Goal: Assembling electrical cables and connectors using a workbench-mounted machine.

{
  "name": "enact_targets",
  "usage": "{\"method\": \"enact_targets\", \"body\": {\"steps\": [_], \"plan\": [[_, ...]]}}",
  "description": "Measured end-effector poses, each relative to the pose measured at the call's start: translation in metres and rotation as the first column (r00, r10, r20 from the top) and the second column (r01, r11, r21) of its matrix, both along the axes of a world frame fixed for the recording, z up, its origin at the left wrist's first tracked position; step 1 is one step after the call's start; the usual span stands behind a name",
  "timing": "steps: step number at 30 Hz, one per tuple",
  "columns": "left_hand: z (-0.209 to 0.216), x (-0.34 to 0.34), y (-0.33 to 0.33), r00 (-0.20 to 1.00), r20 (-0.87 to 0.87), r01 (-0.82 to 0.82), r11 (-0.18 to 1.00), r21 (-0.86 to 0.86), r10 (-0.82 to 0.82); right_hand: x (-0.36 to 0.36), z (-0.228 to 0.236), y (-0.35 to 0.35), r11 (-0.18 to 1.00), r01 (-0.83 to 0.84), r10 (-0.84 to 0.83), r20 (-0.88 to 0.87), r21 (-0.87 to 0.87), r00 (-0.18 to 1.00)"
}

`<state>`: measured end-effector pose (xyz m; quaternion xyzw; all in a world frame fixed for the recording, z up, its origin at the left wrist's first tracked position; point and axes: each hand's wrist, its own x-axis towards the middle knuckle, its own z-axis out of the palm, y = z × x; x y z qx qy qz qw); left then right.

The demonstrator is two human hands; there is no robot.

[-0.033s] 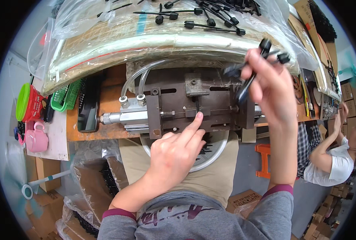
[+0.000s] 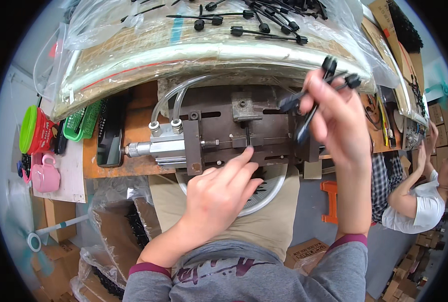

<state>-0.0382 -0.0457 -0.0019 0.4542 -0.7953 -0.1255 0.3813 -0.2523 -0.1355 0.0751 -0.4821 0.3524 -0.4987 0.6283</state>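
Note:
A dark metal pneumatic fixture (image 2: 277,121) lies across the bench before me. My left hand (image 2: 218,189) reaches in from below, index finger stretched out. That fingertip touches the lower edge of the small middle block (image 2: 256,141), where a thin black rod (image 2: 248,132) stands in a slot. The hand holds nothing. Up at the right, my right hand (image 2: 337,113) is closed on several black plastic stems (image 2: 328,64) with ribbed heads, pinched between thumb and fingers and pointing different ways. A silver air cylinder (image 2: 167,147) with clear hoses joins the fixture's left end.
More black stems lie on a plastic-covered board (image 2: 148,65) behind the fixture. A white-rimmed basket (image 2: 266,205) rests on my lap. A green basket (image 2: 75,126), black tray (image 2: 110,136) and pink cup (image 2: 46,174) stand left. Another person (image 2: 415,194) sits right, near an orange stool (image 2: 329,201).
My right hand has shifted slightly down with the black stems in it. The left fingertip has slid a little down and left along the block.

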Motion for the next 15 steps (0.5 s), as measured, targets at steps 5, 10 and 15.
{"method": "enact_targets", "body": {"steps": [5, 10, 15], "plan": [[0.019, 0.012, -0.002, 0.979, -0.195, 0.02, 0.985, -0.169, -0.053, 0.012, -0.01, 0.043, 0.965, -0.12, 0.147, -0.103, 0.233, 0.984], [0.028, 0.02, 0.01, 0.95, -0.201, 0.213, 0.967, -0.138, -0.238, 0.011, -0.025, 0.059, 0.943, -0.106, 0.093, 0.054, 0.316, 0.994], [0.006, 0.009, 0.015, 0.978, -0.197, 0.076, 0.997, 0.014, -0.072, 0.001, -0.031, 0.068, 0.981, 0.091, -0.111, 0.114, 0.173, 0.987]]}}
